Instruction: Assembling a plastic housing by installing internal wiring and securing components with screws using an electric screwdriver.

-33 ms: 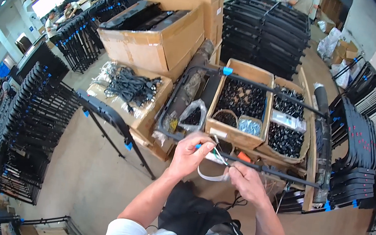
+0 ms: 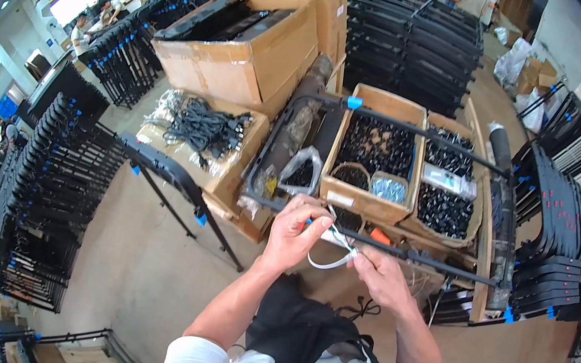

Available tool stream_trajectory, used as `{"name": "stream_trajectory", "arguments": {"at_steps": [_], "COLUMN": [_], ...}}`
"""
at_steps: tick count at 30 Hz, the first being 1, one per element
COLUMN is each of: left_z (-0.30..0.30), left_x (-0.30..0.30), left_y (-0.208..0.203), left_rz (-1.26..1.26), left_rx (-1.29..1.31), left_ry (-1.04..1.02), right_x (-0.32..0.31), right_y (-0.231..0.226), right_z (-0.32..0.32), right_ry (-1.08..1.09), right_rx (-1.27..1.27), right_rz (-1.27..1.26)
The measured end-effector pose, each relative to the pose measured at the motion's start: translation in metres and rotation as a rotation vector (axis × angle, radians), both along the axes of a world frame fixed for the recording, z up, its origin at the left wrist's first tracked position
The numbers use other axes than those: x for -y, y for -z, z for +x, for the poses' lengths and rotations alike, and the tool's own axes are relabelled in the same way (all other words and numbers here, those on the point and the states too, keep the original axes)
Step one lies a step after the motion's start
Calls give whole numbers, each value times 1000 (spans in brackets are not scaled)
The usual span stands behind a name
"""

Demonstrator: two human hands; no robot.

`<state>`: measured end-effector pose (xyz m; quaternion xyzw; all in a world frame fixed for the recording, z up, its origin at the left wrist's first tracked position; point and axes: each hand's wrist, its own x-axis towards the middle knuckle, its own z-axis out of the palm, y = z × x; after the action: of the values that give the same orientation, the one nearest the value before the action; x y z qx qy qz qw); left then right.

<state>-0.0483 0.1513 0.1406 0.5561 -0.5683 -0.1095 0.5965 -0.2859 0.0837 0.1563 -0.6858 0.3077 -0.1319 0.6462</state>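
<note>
My left hand (image 2: 296, 231) is closed, pinching white wires between thumb and fingers just over the near bar of a black metal frame (image 2: 410, 257). To its right my right hand (image 2: 383, 276) is closed too, thumb and fingertips on the other end of the same wires. A white cable (image 2: 328, 266) sags in a loop between both hands, and thinner strands cross above it. The fingers hide where the strands meet. The frame lies over open cartons, with a blue piece (image 2: 354, 103) on its far bar.
Beyond the frame, a carton of small black parts (image 2: 375, 145) stands beside another carton of black parts (image 2: 443, 213). Coiled black cables (image 2: 208, 128) lie on a box to the left. Stacked black frames (image 2: 412, 46) rise behind; more frames (image 2: 51, 198) line the far left.
Both hands stay nearly in place, still closed on the wires. The white loop between them has shifted slightly, and the whole view has moved a little.
</note>
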Motion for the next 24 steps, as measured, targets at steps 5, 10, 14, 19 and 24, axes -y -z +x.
{"name": "stream_trajectory", "arguments": {"at_steps": [5,10,14,19,24], "left_z": [-7,8,29,63,92], "left_x": [-22,-38,-41,-42,-39], "left_y": [10,35,53,79,100], "left_rz": [323,550,652,664,617], "left_rx": [-313,-913,-1069,-1316,-1348], "left_ry": [-10,103,133,271,274], "right_x": [-6,-13,-16,-21,-17], "right_y": [8,33,44,51,59], "right_z": [4,19,39,75,113], "right_ry": [-84,-93,-171,-168,-188], "right_rx": [-103,-31,-58,-131,-290], "right_rz": [-344,-387,-464,-596,-461]}}
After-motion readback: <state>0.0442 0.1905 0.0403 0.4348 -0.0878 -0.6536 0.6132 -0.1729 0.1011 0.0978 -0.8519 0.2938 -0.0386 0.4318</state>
